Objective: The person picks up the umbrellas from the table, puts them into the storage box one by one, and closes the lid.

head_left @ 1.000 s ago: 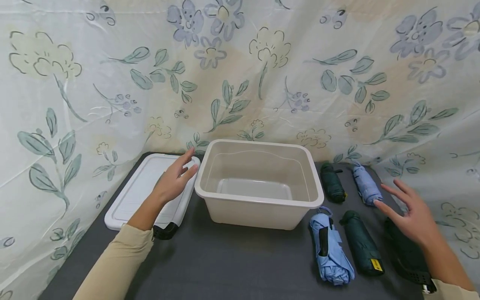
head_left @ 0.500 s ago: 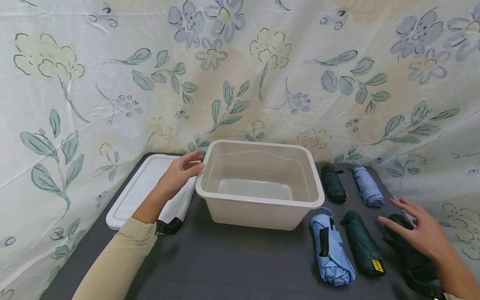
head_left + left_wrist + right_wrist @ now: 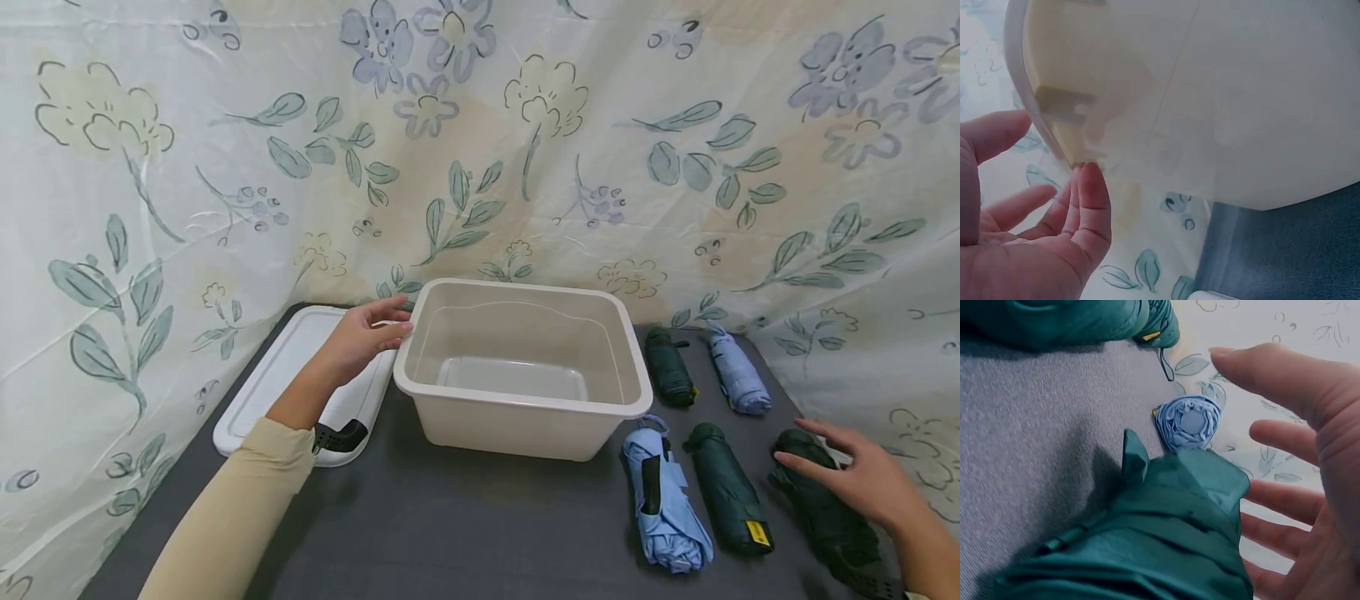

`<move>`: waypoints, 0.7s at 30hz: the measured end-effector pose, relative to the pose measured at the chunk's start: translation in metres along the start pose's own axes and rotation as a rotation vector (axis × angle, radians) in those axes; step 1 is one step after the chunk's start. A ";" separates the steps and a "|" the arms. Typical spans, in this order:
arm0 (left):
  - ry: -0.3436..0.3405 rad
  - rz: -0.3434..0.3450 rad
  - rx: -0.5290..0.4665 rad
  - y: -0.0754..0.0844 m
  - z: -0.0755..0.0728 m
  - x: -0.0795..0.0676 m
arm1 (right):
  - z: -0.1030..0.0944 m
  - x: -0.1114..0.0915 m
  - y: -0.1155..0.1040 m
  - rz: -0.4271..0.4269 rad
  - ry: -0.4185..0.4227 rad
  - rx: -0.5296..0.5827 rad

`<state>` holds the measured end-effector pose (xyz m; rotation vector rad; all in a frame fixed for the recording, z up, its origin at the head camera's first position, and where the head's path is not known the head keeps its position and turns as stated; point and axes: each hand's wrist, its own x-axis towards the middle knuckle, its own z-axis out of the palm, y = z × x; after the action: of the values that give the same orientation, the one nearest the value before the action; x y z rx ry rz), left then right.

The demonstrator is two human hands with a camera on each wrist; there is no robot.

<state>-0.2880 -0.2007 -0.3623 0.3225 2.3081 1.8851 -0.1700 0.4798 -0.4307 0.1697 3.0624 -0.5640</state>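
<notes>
My left hand touches the left rim of a beige plastic bin with its fingertips. In the left wrist view, the thumb lies at the rim and the fingertips meet the bin's outer wall with the fingers lightly bent. At the right, my right hand hovers along a folded dark green umbrella, thumb and fingers spread apart. The right wrist view puts that umbrella's gathered cloth beside the palm, with the fingers not closed around it.
A white lid lies left of the bin. Right of the bin are a light blue umbrella, a green umbrella with a yellow tag, a smaller green umbrella and another blue umbrella. Behind hangs a floral curtain.
My left hand has moved right from above the lid to the bin's rim. My right hand has come down and nearer, from beside the back blue umbrella to the front right green one.
</notes>
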 end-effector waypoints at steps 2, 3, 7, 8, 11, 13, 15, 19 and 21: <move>-0.005 -0.007 -0.012 0.000 0.000 0.001 | -0.001 0.001 0.003 0.006 -0.030 -0.007; -0.006 -0.011 -0.020 0.000 0.000 0.002 | -0.002 0.001 0.004 0.011 -0.041 -0.010; -0.009 -0.025 -0.044 0.001 0.002 0.003 | -0.002 0.003 0.009 0.047 -0.077 -0.005; -0.009 -0.029 -0.051 0.002 0.002 0.003 | -0.002 0.003 0.010 0.056 -0.083 -0.004; -0.010 -0.039 -0.076 0.005 0.004 0.003 | 0.000 0.003 0.013 0.083 -0.101 0.008; -0.010 -0.048 -0.086 0.006 0.005 0.003 | 0.001 0.002 0.015 0.081 -0.101 0.014; -0.011 -0.057 -0.093 0.006 0.005 0.003 | 0.003 0.002 0.018 0.072 -0.094 0.029; -0.014 -0.071 -0.093 0.006 0.005 0.004 | 0.006 0.001 0.023 0.034 -0.069 0.075; -0.019 -0.076 -0.092 0.005 0.005 0.005 | 0.007 0.001 0.027 0.024 -0.072 0.098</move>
<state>-0.2907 -0.1938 -0.3584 0.2369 2.1806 1.9352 -0.1678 0.5028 -0.4465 0.1836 2.9610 -0.7032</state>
